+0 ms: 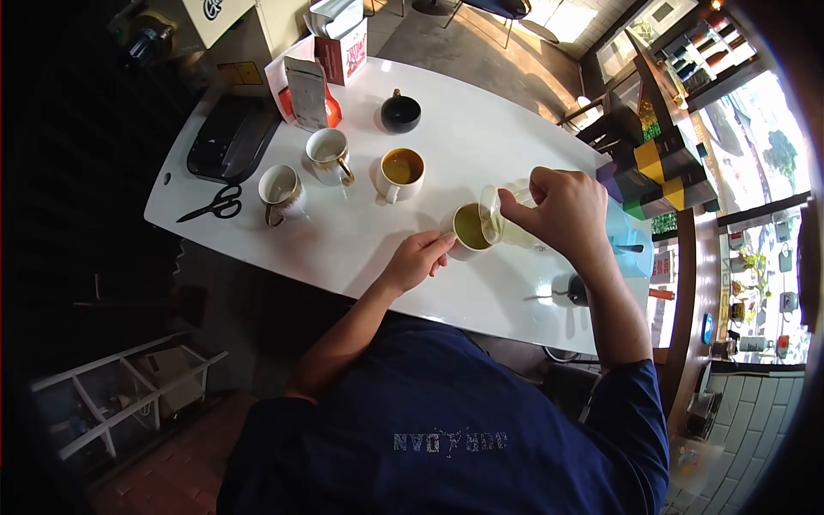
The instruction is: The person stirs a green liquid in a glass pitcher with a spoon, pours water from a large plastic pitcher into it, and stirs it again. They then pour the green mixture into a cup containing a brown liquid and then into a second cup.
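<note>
My left hand [421, 259] is closed on the handle side of a white mug [464, 252], thumb at its rim. Green liquid shows inside this mug. My right hand [568, 210] grips a clear ribbed container [491, 213] from above. The container lies tilted on its side, its mouth right over the mug's rim. To the left stands a white mug with a brown-yellow inside [396, 190]. Farther left are two white mugs with gold-coloured handles, one mug [327, 176] behind the other mug [285, 209].
A black cup [401, 114] stands toward the far edge. Black scissors [214, 205] and a dark flat device [230, 137] are at the left, near a grey pouch [307, 96]. On the right are a light-blue container [633, 240] and a small black object [577, 290] by the white table edge.
</note>
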The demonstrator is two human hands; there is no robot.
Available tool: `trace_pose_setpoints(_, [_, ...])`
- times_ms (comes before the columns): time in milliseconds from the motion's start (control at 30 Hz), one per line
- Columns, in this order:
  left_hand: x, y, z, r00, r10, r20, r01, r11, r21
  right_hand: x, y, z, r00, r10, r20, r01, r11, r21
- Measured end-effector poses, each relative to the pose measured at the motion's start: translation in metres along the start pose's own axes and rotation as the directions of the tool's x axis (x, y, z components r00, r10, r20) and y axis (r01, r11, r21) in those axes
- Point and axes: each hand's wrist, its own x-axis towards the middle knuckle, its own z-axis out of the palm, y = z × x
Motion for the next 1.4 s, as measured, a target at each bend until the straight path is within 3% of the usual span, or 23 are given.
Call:
trace_pose_setpoints(233, [-0.013,0.012,-0.015,0.999,0.008,-0.047,-0.008,1.0,0.015,0.017,0.015,0.008,0.989,0.132,-0.07,-0.118,0.977,0.179])
trace_pose_setpoints(400, [-0.033,0.011,-0.031,0.996,0.011,-0.089,-0.009,1.0,0.025,0.045,0.014,0.009,0.979,0.203,-0.03,-0.19,0.953,0.237])
trace_pose_setpoints(533, [-0.056,0.008,-0.044,0.992,0.021,-0.126,-0.02,1.0,0.008,0.067,0.006,0.026,0.981,0.176,-0.075,-0.155,0.96,0.234])
trace_pose_setpoints(900, [-0.095,-0.006,-0.074,0.961,0.035,-0.274,-0.049,0.998,-0.044,0.104,-0.033,0.06,1.0,-0.011,0.024,0.01,1.0,0.024])
trace_pose_setpoints(967, [-0.099,-0.008,-0.078,0.956,0.033,-0.292,-0.056,0.996,-0.068,0.107,-0.036,0.069,0.993,-0.091,-0.076,0.095,0.994,0.046])
trace_pose_setpoints(1100, [-0.102,-0.012,-0.085,0.945,0.037,-0.324,-0.067,0.994,-0.082,0.114,-0.041,0.076,0.987,-0.137,-0.081,0.142,0.988,0.055])
trace_pose_setpoints(1167, [-0.103,-0.011,-0.086,0.94,0.042,-0.338,-0.075,0.994,-0.084,0.117,-0.047,0.07,0.992,-0.103,0.071,0.106,0.994,-0.038])
trace_pose_setpoints(1400, [-0.104,-0.012,-0.088,0.933,0.043,-0.356,-0.088,0.99,-0.11,0.121,-0.053,0.079,0.985,-0.128,0.113,0.136,0.988,-0.066])
